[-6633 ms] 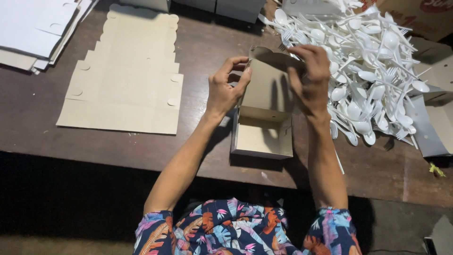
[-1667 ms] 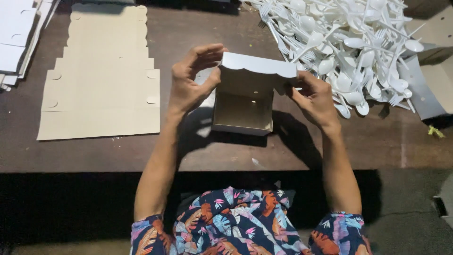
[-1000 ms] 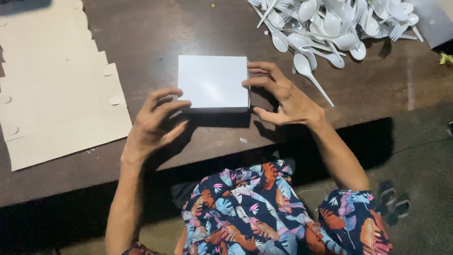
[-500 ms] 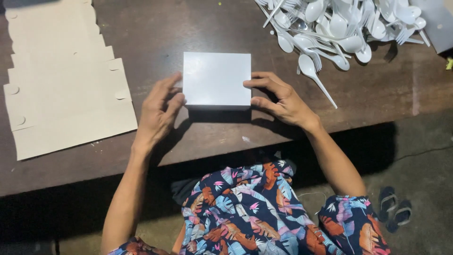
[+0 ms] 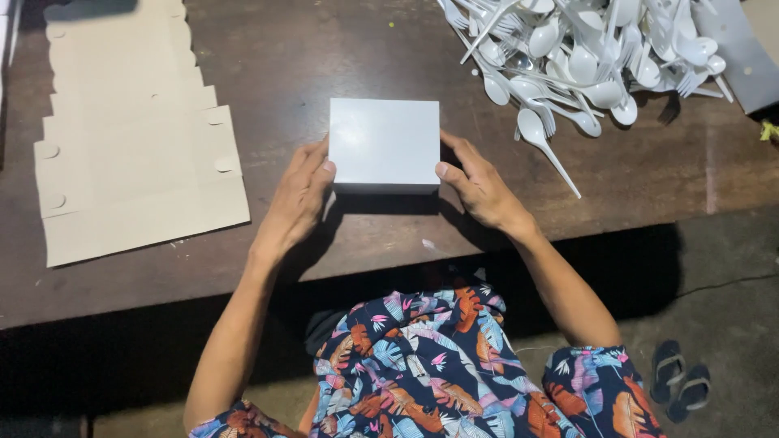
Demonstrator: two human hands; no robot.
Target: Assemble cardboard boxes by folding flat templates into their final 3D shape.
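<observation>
Box (image 5: 384, 144) is sitting shut on the table (image 5: 633, 174); left hand (image 5: 299, 201) and right hand (image 5: 479, 188) are pressing its sides, fingers loose; squeezing hard might be denting it, or nudging spoons (image 5: 584, 57).

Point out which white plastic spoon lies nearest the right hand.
It is the lone spoon at the pile's lower left edge, bowl up by the pile and handle slanting down-right toward the table edge. It lies just right of the box, above the right hand.
</observation>
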